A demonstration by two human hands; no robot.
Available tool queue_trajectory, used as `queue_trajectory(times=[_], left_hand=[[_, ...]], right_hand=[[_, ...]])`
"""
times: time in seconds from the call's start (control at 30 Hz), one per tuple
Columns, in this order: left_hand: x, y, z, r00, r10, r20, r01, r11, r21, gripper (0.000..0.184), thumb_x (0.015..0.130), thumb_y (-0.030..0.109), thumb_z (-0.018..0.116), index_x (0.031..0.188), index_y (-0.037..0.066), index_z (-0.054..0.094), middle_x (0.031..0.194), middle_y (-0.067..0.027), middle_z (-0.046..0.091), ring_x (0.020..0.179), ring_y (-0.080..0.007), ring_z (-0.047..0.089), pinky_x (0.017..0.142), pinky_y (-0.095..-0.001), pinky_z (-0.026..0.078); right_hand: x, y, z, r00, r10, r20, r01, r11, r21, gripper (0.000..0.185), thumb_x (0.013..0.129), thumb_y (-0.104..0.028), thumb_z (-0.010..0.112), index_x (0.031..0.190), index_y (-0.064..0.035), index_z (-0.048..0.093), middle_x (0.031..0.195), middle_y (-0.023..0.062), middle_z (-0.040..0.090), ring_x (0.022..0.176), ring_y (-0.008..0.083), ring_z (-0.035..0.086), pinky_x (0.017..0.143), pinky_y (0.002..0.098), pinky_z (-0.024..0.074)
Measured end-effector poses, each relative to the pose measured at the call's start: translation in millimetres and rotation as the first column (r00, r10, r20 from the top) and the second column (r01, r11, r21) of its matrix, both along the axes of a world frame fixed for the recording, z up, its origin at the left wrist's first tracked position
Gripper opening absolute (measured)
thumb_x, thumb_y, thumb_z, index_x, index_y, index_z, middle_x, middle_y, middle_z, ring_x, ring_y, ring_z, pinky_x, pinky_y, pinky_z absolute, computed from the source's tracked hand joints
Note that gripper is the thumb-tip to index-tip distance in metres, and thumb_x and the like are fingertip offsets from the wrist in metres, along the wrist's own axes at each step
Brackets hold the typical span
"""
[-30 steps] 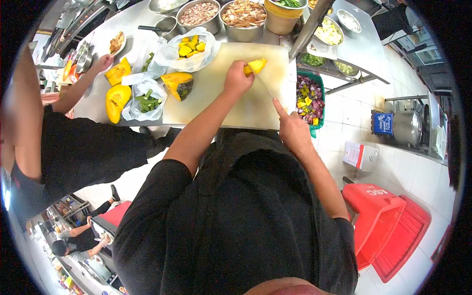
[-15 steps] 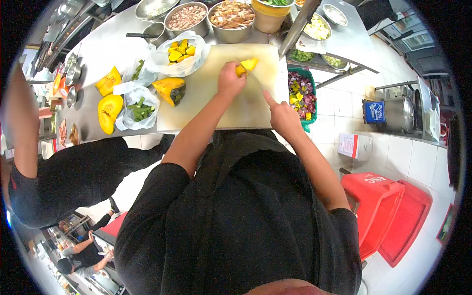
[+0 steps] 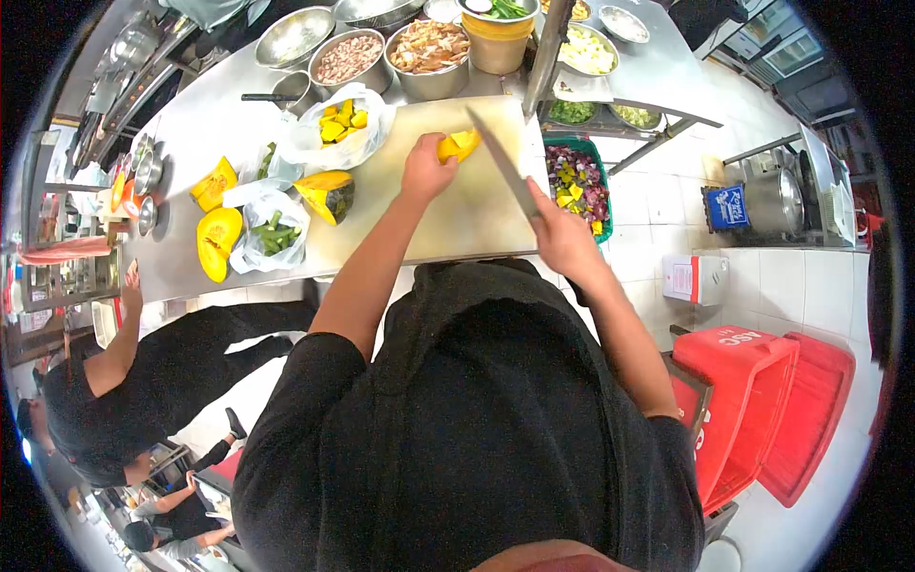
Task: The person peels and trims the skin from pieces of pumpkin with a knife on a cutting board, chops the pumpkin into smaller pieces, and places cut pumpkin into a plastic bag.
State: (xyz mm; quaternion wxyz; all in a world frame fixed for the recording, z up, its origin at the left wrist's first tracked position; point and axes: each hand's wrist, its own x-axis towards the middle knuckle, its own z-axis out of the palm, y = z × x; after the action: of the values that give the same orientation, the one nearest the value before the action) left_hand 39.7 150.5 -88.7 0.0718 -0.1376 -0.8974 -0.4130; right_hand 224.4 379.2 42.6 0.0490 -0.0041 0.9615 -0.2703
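My left hand (image 3: 429,170) is closed around a peeled yellow pumpkin piece (image 3: 459,146), above the right part of the white cutting board (image 3: 419,229). In my right hand (image 3: 564,234) is the handle of a kitchen knife (image 3: 507,164). Its blade points away from me and lies to the right of the pumpkin piece, with a small gap between them. A pumpkin wedge with dark green rind (image 3: 327,195) rests at the board's left edge. Behind it, a plastic bag (image 3: 379,129) holds cut pumpkin chunks (image 3: 341,122).
Two pumpkin wedges (image 3: 218,243) and a bag of green vegetables (image 3: 274,234) lie left. Metal bowls of chopped food (image 3: 429,48) line the back. Below the board's right side is a green basket (image 3: 603,172) of peelings. A co-worker (image 3: 143,367) stands left; a red bin (image 3: 734,410) is right.
The knife has come away from the pumpkin piece to the right. My left hand has shifted slightly left with the piece. The co-worker at left has moved farther from me.
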Motion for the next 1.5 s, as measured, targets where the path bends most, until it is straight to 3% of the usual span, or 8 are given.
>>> queue_trajectory(times=[0.03, 0.13, 0.5, 0.6, 0.9, 1.1, 1.2, 1.5], left_hand=[[-0.6, -4.1, -1.7, 1.000, -0.016, -0.018, 0.016, 1.000, -0.010, 0.047, 0.078, 0.017, 0.078, 0.120, 0.002, 0.063, 0.116, -0.0200, 0.067, 0.107, -0.0375, 0.066, 0.093, -0.0441, 0.054], [0.4, -18.4, -4.9, 0.996, -0.076, -0.035, 0.075, 0.996, -0.038, 0.048, 0.079, 0.015, 0.079, 0.123, 0.001, 0.063, 0.115, -0.0192, 0.067, 0.100, -0.0342, 0.068, 0.088, -0.0405, 0.056], [2.1, -27.0, -6.8, 0.985, -0.152, -0.082, 0.146, 0.986, -0.075, 0.045, 0.081, 0.012, 0.078, 0.122, 0.001, 0.063, 0.115, -0.0165, 0.066, 0.095, -0.0308, 0.067, 0.082, -0.0377, 0.056], [2.8, -25.8, -2.0, 0.987, -0.157, -0.024, 0.155, 0.987, -0.044, 0.041, 0.081, 0.011, 0.075, 0.119, 0.000, 0.063, 0.117, -0.0205, 0.066, 0.109, -0.0382, 0.064, 0.096, -0.0429, 0.052], [3.1, -23.4, -3.2, 0.989, -0.144, 0.024, 0.144, 0.989, -0.020, 0.043, 0.080, 0.011, 0.076, 0.120, 0.001, 0.063, 0.118, -0.0199, 0.066, 0.108, -0.0381, 0.065, 0.096, -0.0430, 0.053], [-0.8, -25.3, -8.8, 0.972, -0.176, -0.159, 0.160, 0.982, -0.103, 0.044, 0.080, 0.010, 0.079, 0.120, 0.001, 0.064, 0.117, -0.0189, 0.068, 0.102, -0.0356, 0.069, 0.088, -0.0401, 0.058], [6.7, -23.4, 1.7, 0.993, -0.118, 0.004, 0.118, 0.992, -0.041, 0.043, 0.081, 0.012, 0.077, 0.120, 0.001, 0.064, 0.119, -0.0187, 0.067, 0.106, -0.0360, 0.066, 0.092, -0.0412, 0.055], [1.9, -25.3, -3.0, 0.992, -0.124, -0.023, 0.123, 0.992, -0.029, 0.043, 0.080, 0.013, 0.076, 0.120, 0.000, 0.066, 0.120, -0.0199, 0.068, 0.108, -0.0373, 0.066, 0.095, -0.0424, 0.054]], right_hand=[[0.0, 11.4, -4.9, 1.000, -0.018, 0.001, 0.018, 0.983, -0.181, 0.066, 0.098, -0.009, 0.053, 0.160, -0.0210, 0.034, 0.087, 0.0230, 0.070, 0.067, 0.0316, 0.067, 0.067, 0.0455, 0.0549], [3.2, 26.4, -4.9, 0.871, -0.145, 0.469, 0.421, 0.713, -0.561, 0.060, 0.101, -0.010, 0.050, 0.158, -0.0235, 0.040, 0.073, 0.0058, 0.062, 0.053, 0.0098, 0.053, 0.046, 0.0290, 0.0479], [-14.8, 27.3, -18.2, 0.860, -0.041, 0.509, 0.326, 0.811, -0.486, 0.062, 0.102, -0.015, 0.051, 0.161, -0.0285, 0.035, 0.070, 0.0036, 0.062, 0.049, 0.0084, 0.050, 0.046, 0.0274, 0.0469], [-22.5, 34.4, -18.5, 0.840, -0.004, 0.543, 0.333, 0.794, -0.509, 0.062, 0.103, -0.016, 0.051, 0.161, -0.0285, 0.034, 0.070, 0.0035, 0.062, 0.049, 0.0083, 0.050, 0.046, 0.0273, 0.0468], [-45.6, 46.6, -32.4, 0.844, 0.118, 0.524, 0.264, 0.758, -0.596, 0.062, 0.101, -0.010, 0.051, 0.161, -0.0191, 0.035, 0.070, 0.0041, 0.057, 0.049, 0.0097, 0.048, 0.044, 0.0279, 0.0444], [-63.1, 29.9, -44.5, 0.837, 0.128, 0.532, 0.267, 0.754, -0.601, 0.062, 0.102, -0.014, 0.052, 0.161, -0.0229, 0.035, 0.069, 0.0053, 0.059, 0.049, 0.0103, 0.049, 0.044, 0.0287, 0.0463], [-67.1, 17.2, -51.8, 0.835, 0.117, 0.538, 0.275, 0.758, -0.591, 0.063, 0.101, -0.017, 0.054, 0.161, -0.0251, 0.035, 0.069, 0.0058, 0.059, 0.048, 0.0109, 0.049, 0.044, 0.0291, 0.0467], [-68.2, -1.3, -52.8, 0.794, 0.120, 0.596, 0.387, 0.656, -0.648, 0.064, 0.102, -0.020, 0.054, 0.162, -0.0299, 0.032, 0.071, 0.0049, 0.060, 0.051, 0.0106, 0.050, 0.046, 0.0284, 0.0467]])
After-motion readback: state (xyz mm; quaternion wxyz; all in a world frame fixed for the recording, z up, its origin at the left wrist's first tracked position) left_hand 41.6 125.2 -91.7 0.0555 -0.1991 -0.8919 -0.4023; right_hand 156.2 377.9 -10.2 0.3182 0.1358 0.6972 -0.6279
